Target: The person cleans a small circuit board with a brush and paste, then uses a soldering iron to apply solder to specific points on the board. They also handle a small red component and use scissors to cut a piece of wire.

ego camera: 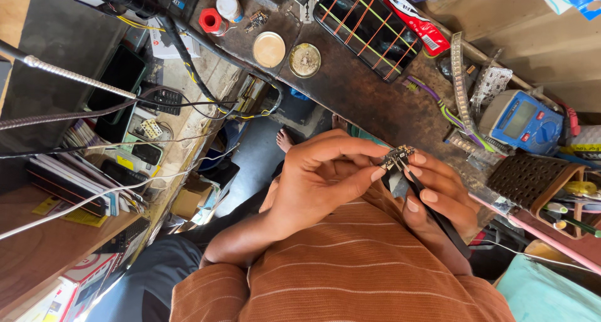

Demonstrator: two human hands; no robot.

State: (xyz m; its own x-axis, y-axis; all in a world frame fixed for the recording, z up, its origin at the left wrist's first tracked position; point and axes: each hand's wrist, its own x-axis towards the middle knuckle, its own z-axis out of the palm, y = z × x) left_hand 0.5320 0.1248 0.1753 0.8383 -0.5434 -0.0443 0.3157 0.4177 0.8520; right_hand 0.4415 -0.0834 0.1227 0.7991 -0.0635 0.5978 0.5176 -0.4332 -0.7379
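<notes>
1. Orange striped garment (pixel 350 272): nearest the camera, across the lower middle of the frame; thin pale stripes on a rust-orange cloth, worn by the person.
2. Small circuit board (pixel 399 156): dark, irregular in outline, with tiny components on its face; held at the centre of the frame, just right of middle, above the garment and in front of the workbench edge. Finer detail is too small to be told.
3. Left hand (pixel 319 181): seen at centre, wrist bent, coming up from the lower left; thumb and forefinger are pinched together on the left edge of the small circuit board, the other fingers curled under.
4. Right hand (pixel 438 197): seen right of centre; fingertips are closed on the right side of the board, and a black slender tool (pixel 438 218) is gripped along the palm, its tip touching the board.
5. Workbench (pixel 363 90): dark, worn surface across the upper middle and right.
6. Two round tins (pixel 287 54): open, upper centre, side by side.
7. Blue multimeter (pixel 523 121): upper right, well apart from the hands.
8. Red-capped bottle (pixel 213 21): upper left of centre.
9. Black cables (pixel 188 65): draped through the upper left.
</notes>
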